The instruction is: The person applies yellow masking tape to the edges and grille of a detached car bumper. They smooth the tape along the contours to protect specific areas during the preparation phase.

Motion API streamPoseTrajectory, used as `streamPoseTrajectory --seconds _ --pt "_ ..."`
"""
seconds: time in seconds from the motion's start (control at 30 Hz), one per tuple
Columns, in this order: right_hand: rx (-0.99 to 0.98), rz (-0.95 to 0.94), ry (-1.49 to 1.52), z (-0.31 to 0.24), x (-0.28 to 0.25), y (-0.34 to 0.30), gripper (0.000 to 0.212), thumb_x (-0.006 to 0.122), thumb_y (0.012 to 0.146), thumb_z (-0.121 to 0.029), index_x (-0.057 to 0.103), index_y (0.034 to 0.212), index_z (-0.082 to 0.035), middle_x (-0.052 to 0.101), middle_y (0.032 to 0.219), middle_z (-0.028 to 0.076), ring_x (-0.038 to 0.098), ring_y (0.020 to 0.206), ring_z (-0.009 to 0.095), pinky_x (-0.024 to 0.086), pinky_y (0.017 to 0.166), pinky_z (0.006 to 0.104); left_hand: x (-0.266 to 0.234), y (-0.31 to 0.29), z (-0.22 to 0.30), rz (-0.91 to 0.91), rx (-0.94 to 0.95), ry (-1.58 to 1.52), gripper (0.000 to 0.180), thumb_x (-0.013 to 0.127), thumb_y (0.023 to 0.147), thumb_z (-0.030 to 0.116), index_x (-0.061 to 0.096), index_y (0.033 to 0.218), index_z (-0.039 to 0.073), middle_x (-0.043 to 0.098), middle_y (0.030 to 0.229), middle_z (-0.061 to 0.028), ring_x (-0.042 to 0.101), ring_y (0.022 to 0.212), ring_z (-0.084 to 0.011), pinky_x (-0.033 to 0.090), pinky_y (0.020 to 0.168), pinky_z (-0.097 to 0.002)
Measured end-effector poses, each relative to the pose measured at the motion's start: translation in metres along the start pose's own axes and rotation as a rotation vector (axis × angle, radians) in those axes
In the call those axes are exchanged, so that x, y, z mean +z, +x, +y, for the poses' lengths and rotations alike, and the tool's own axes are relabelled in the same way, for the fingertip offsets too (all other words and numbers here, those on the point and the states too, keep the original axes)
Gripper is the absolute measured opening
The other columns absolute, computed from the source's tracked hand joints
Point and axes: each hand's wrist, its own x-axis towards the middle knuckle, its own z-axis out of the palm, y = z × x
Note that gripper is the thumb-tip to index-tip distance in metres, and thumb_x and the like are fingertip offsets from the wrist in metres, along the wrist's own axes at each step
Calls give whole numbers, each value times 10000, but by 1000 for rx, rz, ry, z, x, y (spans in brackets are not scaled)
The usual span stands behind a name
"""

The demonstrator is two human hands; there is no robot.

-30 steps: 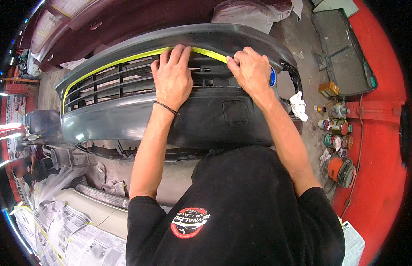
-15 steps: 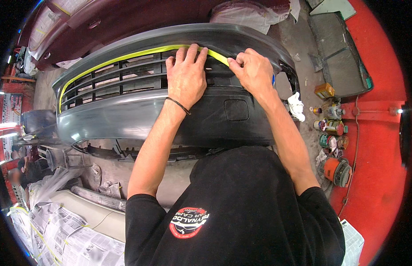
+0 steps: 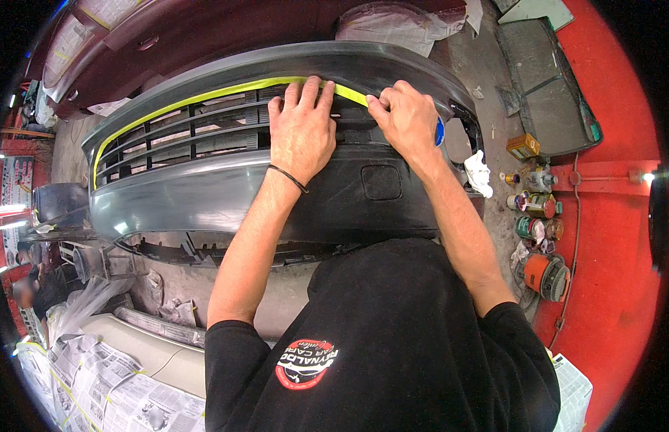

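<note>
A dark grey car bumper (image 3: pixel 183 191) lies across in front of me, with a slatted grille (image 3: pixel 194 129) in its opening. Yellow-green masking tape (image 3: pixel 197 97) follows the upper edge of that opening and curves down its left end. My left hand (image 3: pixel 302 133) rests on the bumper, its fingers stretched out and pressing the tape. From these fingertips a taut length of tape runs to my right hand (image 3: pixel 408 119), whose fingers are closed on it. A blue round piece (image 3: pixel 440 131), apparently the core of the tape roll, shows beside the right palm; the rest is hidden.
Beyond the bumper stands a dark maroon car body (image 3: pixel 205 36). Several cans (image 3: pixel 541 205) and an orange-black machine (image 3: pixel 547 277) line the red wall (image 3: pixel 608 302) at right. White cloth (image 3: pixel 477 173) hangs at the bumper's right end. Newspaper-covered panels (image 3: pixel 133 392) lie lower left; a person (image 3: pixel 50 288) is behind.
The view has shifted slightly. More of the blue piece shows beside my right hand. Both hands keep nearly the same places on the tape.
</note>
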Motion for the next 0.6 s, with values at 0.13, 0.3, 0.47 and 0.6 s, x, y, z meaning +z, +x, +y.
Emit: streamPoseTrajectory --seconds 0.13,0.3,0.47,0.6 --pt "-6 39 25 4 4 -1 362 805 1006 -383 790 841 -61 724 883 99 721 798 351 522 792 519 0 1 3 7 22 -31 596 731 941 184 676 1531 127 629 1537 -86 589 1402 -343 462 1137 -547" --pt "-14 32 -28 1 2 0 360 800 1010 -388 797 852 -65 735 894 99 733 814 351 526 793 516 7 3 20 1 56 -68 584 729 920 179 700 1495 83 635 1525 -88 590 1403 -353 452 1152 -547" --pt "2 -21 -118 -1 -6 2 372 790 1000 -417 840 885 -67 765 917 108 749 851 350 531 812 523 9 3 33 -37 110 -126 592 744 912 169 699 1496 81 639 1517 -79 588 1390 -339 451 1149 -542" --pt "16 -77 -160 -2 -17 0 402 788 978 -455 868 877 -74 778 919 126 758 911 354 537 839 525 9 2 33 -42 103 -151 606 746 907 153 689 1506 87 643 1510 -77 587 1387 -330 452 1144 -539"
